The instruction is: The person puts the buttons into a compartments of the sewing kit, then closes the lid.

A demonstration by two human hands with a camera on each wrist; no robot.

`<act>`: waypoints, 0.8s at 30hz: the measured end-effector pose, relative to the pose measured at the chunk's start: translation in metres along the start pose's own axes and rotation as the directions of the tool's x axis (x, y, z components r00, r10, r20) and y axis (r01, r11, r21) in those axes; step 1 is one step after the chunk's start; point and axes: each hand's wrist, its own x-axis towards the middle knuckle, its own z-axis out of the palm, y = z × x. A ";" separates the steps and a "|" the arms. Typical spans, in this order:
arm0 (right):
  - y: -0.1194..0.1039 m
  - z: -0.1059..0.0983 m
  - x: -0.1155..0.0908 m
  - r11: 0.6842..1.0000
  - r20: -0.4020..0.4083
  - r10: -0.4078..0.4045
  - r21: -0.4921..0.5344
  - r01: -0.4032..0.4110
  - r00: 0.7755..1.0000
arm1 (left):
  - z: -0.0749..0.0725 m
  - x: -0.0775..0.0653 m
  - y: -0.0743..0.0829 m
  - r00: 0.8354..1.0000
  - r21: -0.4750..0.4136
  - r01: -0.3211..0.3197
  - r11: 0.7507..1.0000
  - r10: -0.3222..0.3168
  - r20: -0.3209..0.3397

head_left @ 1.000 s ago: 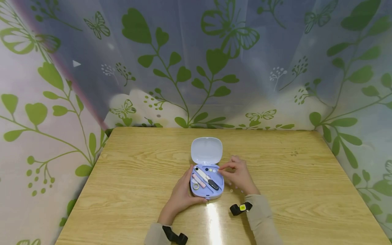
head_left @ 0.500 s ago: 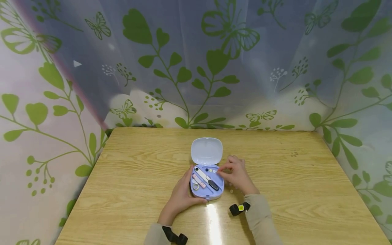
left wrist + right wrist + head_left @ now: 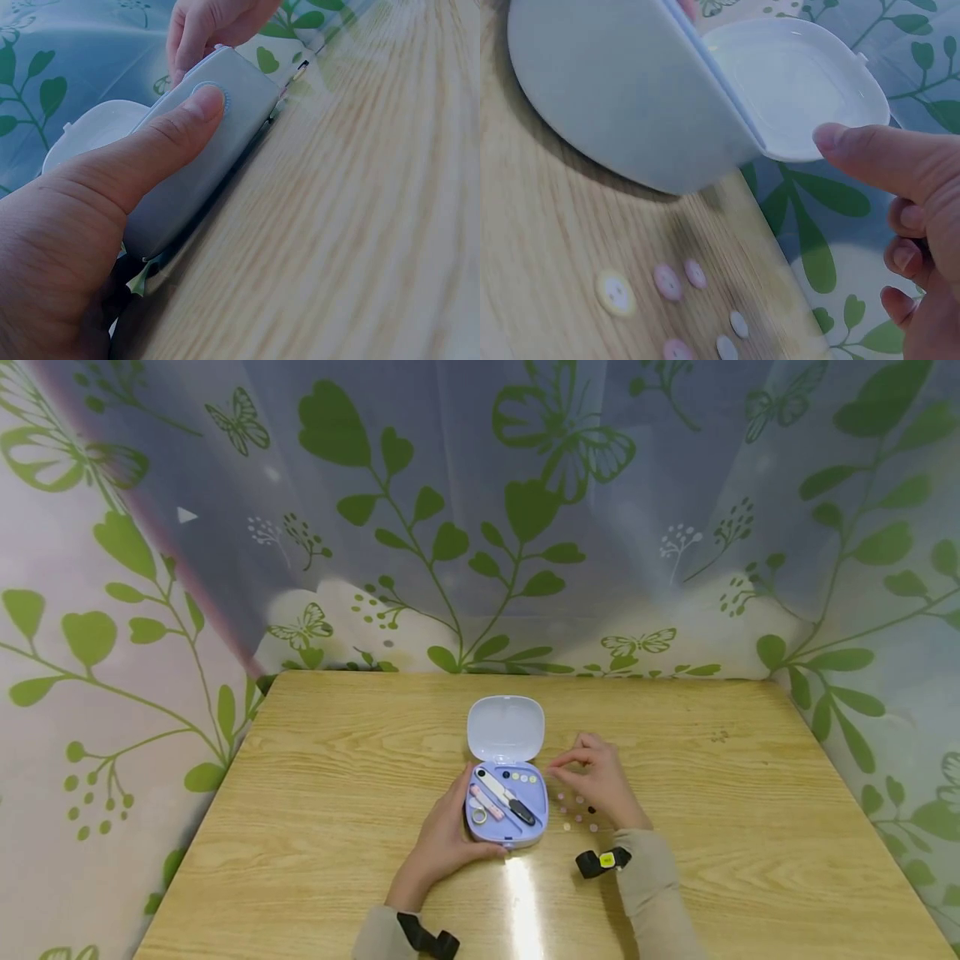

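My left hand (image 3: 442, 831) grips a lilac sewing box (image 3: 543, 814) from its left side, the thumb pressing the round front catch in the left wrist view. Its white lid (image 3: 506, 727) stands open at the back. In the tray lie a white tool with a black end (image 3: 522, 812), a pink patterned stick (image 3: 487, 802) and a gold ring (image 3: 479, 816). A short row of buttons (image 3: 524, 778) lines the tray's upper right. Just right of the box hovers my right hand (image 3: 600, 781), thumb and forefinger extended close together, nothing visible between them; its other fingers curl loosely.
Several loose buttons lie on the wooden table (image 3: 712, 810) to the right of the box, among them a yellow-rimmed button (image 3: 616, 293), a pink button (image 3: 668, 282) and a dark button (image 3: 592, 810). A patterned curtain (image 3: 420, 527) hangs along the table's back edge.
My right hand has drawn back from the tray to the right. A pale yellow button now shows at the right end of the row, where the fingertips were. The left hand stays put.
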 end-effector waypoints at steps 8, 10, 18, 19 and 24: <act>0.006 -0.009 -0.005 0.992 -0.026 0.120 0.030 -0.119 0.992 | -0.001 0.000 0.001 1.000 0.005 0.008 1.000 -0.008 0.002; 0.008 -0.011 -0.008 0.992 -0.040 0.124 0.042 -0.122 0.992 | -0.001 0.000 0.001 1.000 0.008 0.008 1.000 -0.008 0.002; 0.021 -0.012 -0.020 0.993 -0.090 0.114 0.026 -0.112 0.989 | 0.000 0.000 0.000 1.000 0.012 0.003 1.000 -0.003 0.000; 0.022 -0.012 -0.022 0.992 -0.092 0.123 0.025 -0.122 0.988 | 0.000 0.000 0.000 1.000 0.012 0.003 1.000 -0.003 0.000; 0.014 -0.013 -0.028 0.987 -0.079 0.154 0.058 -0.150 0.985 | 0.000 0.000 0.000 1.000 0.014 0.003 1.000 -0.003 0.000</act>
